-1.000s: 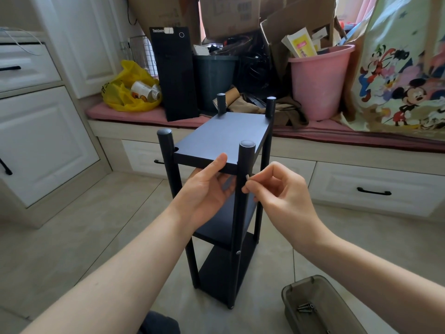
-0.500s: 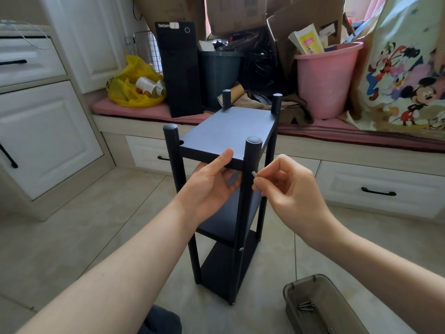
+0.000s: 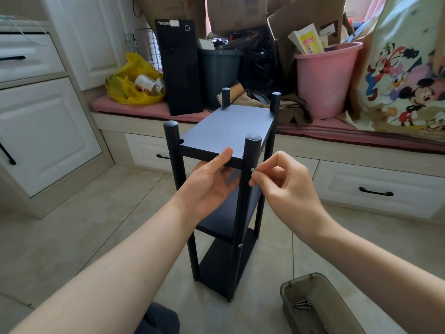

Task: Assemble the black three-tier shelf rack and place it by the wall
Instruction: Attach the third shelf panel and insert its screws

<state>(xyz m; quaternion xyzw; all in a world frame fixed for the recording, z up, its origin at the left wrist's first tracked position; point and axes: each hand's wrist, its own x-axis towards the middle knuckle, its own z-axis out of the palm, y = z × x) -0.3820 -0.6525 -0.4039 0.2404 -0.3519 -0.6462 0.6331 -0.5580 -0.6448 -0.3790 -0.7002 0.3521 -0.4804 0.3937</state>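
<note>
Beige floor tiles (image 3: 72, 237) fill the lower part of the frame. A low window bench with a pink cushion (image 3: 149, 109) runs across the middle, crowded with a pink bucket (image 3: 325, 80), a yellow bag (image 3: 130, 88), a black computer tower (image 3: 180, 73) and cardboard boxes (image 3: 236, 13). White cabinets (image 3: 43, 131) stand along the left edge.

The black rack (image 3: 228, 131) stands upright on the tiles at the centre of the frame, just in front of the bench, its three shelves set between four round posts. The left hand (image 3: 209, 184) grips the rack at the front edge of the top shelf, thumb lying on top and fingers underneath. The right hand (image 3: 286, 186) pinches a small silver screw (image 3: 252, 170) between thumb and forefinger, holding it at the side of the near right post (image 3: 251, 150), just below the top shelf. A brownish translucent tray (image 3: 310, 278) at the lower right holds a few more screws (image 3: 304, 304).
</note>
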